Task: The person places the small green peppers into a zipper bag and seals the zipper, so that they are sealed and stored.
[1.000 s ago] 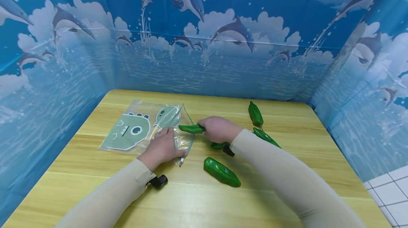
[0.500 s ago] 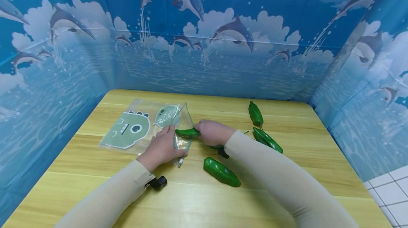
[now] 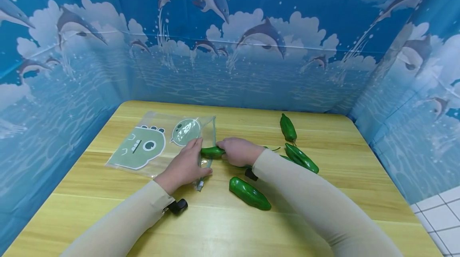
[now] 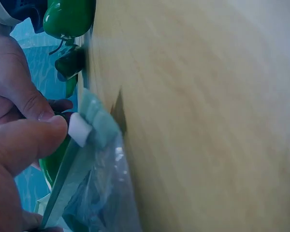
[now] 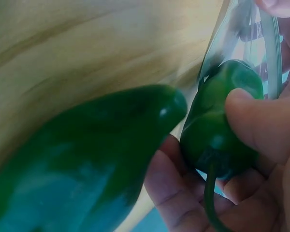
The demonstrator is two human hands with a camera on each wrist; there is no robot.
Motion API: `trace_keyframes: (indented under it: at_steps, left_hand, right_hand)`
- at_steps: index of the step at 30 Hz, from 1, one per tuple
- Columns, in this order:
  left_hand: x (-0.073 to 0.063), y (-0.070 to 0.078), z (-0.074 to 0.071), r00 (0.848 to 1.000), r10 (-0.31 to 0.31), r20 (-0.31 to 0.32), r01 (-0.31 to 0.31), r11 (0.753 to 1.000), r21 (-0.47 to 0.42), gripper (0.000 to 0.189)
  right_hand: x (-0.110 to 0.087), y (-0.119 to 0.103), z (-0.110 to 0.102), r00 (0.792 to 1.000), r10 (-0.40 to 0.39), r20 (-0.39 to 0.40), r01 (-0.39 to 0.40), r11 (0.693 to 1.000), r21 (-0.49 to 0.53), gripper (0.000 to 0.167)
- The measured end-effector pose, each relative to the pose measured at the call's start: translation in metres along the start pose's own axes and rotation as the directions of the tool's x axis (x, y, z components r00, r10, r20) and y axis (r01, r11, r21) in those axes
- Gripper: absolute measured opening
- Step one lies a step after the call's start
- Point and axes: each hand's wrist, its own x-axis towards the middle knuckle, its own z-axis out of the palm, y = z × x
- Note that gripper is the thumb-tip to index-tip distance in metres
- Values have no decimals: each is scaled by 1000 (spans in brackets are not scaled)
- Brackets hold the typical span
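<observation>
My left hand holds a clear zip bag with green cartoon prints at its mouth, fingers on the bag and thumb near the white slider. My right hand grips a green pepper by its stem end, the thumb pressing its side. In the right wrist view the blunt far end of this pepper lies between the sides of the bag's mouth, and its stem hangs out toward my palm. In the head view my left fingers hide the pepper's tip.
One pepper lies in front of my right forearm. To the right are two more, one far back and one nearer. Others show partly behind my right wrist. Dolphin-printed curtains close in the wooden table.
My right hand has come left and slightly nearer, bringing the pepper into the bag's mouth. The bag's far mouth corner has swung right and straightened, while my left hand has barely shifted.
</observation>
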Motion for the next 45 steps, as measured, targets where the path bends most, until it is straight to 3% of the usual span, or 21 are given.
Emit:
trace_keyframes:
  at_steps: [9, 17, 28, 45]
  left_hand:
    - [-1, -2, -4, 999, 36, 28, -34, 998, -50, 99]
    - [0, -4, -11, 996, 67, 61, -62, 996, -70, 85]
    - [1, -7, -14, 996, 82, 34, -80, 995, -63, 96]
    - [2, -8, -11, 997, 78, 9, -78, 995, -59, 98]
  right_hand:
    - [5, 3, 6, 1000, -27, -16, 28, 997, 68, 53]
    - [7, 5, 8, 1000, 8, -16, -6, 990, 139, 54]
    - [4, 4, 8, 997, 36, -71, -18, 971, 237, 38]
    - [12, 2, 12, 995, 57, -85, -29, 954, 299, 41]
